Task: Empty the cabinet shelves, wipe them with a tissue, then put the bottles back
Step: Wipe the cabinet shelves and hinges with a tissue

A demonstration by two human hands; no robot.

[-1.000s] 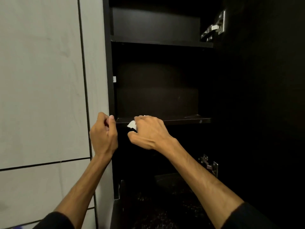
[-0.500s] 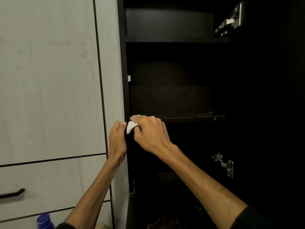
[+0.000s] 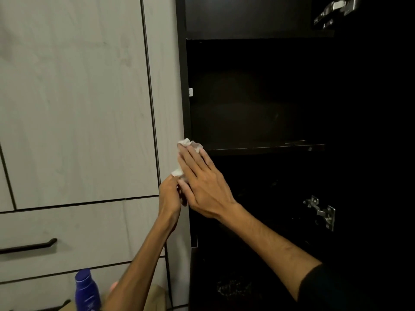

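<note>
Emptying judged done: no bottles are seen on the 2 visible shelves. The tissue is pressed at the shelf's left front corner under the right hand, fingers straight, its lower end pinched by the left hand. Wiping is under way; 1 blue bottle stands outside, not yet returned.

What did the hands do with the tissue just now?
The right hand uncurled; its fingers now lie flat on the tissue at the shelf edge. The left hand moved in and pinches the tissue's lower end. The shelves stay bare.
</note>
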